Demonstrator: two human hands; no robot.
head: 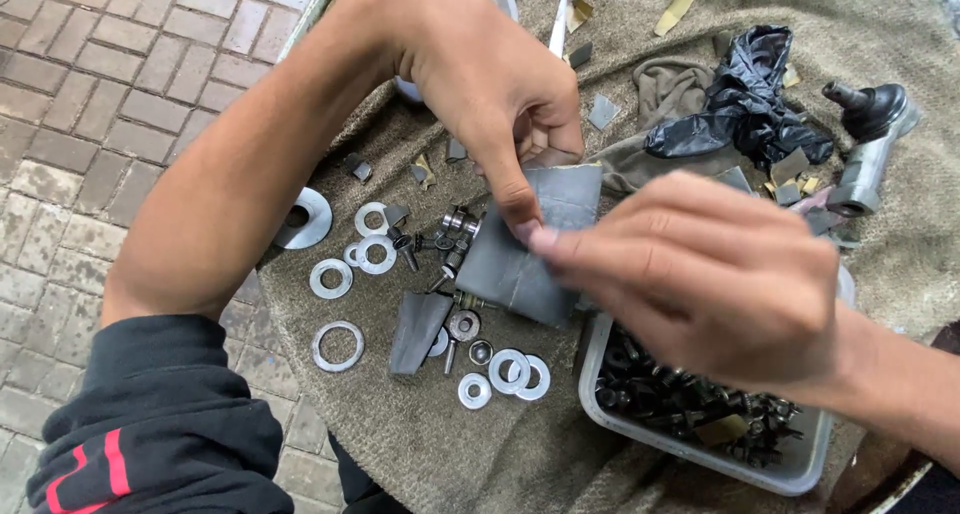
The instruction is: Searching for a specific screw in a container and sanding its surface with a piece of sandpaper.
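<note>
Brick paving is showing beside a tabletop (420, 454) covered in coarse cloth, where both hands are meeting over scattered washers (338, 346). Left hand (495, 94) and right hand (700, 264), fingers curled, are pinching a grey rubber sheet (525, 259) at its upper edge. Its right part is lying hidden behind the right hand, beside a bolt-filled tray (700, 454).

A folded grey sheet of abrasive paper (535, 244) is held at the centre of the frame, above a coarse beige cloth (440, 444). Flat steel ring washers (338, 346) are scattered on the cloth to its left and below it. A white plastic tray of dark screws (700, 464) lies at lower right, a crumpled black plastic bag (745, 99) at upper right, and a grey metal ball joint (868, 139) further right.
</note>
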